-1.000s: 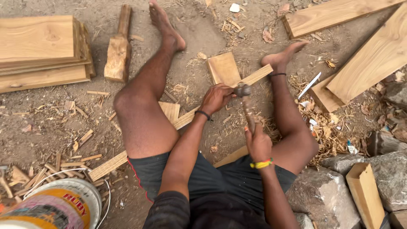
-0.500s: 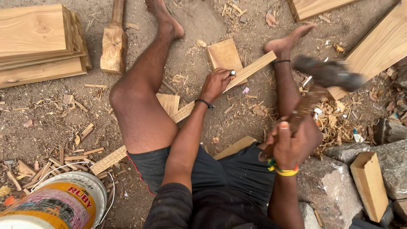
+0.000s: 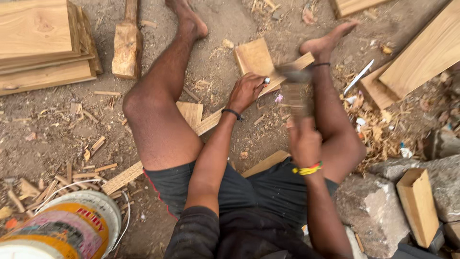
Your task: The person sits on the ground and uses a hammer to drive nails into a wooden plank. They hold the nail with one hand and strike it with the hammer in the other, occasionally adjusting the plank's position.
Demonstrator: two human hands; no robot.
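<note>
Two hands at work over bare dirt ground [image 3: 57, 129], person seated with legs spread, seen from above.

Largest items: stack of pale wooden boards [image 3: 43, 43], upper left of frame; wide plank [image 3: 426, 52] angled across upper right. Painted bucket [image 3: 62, 230] with wire handle at lower left corner. Grey stones [image 3: 378, 206] at lower right, with a small wooden block [image 3: 417, 206] leaning against them.

Work piece: long thin wooden strip [image 3: 211, 120], light tan, running diagonally from lower left to upper centre, passing under the left knee. Its upper end lies across a small square board [image 3: 251, 55] just left of the right foot.

Left hand [image 3: 245, 91], centre of frame, fingers clenched on a small metal-tipped tool [image 3: 266, 80], held down on the strip; dark band at the wrist. Right hand [image 3: 304, 141], right of centre, fingers closed round the handle of a hammer [image 3: 293, 76]; hammer blurred, its head just right of the metal tip. Yellow band on the right wrist.

Wooden mallet [image 3: 127, 48] lies at upper centre-left, well apart from the hands. Offcuts and shavings [image 3: 373, 124] scattered right of the right leg; more small offcuts [image 3: 43, 184] at lower left. Left thigh hides the middle of the strip.
</note>
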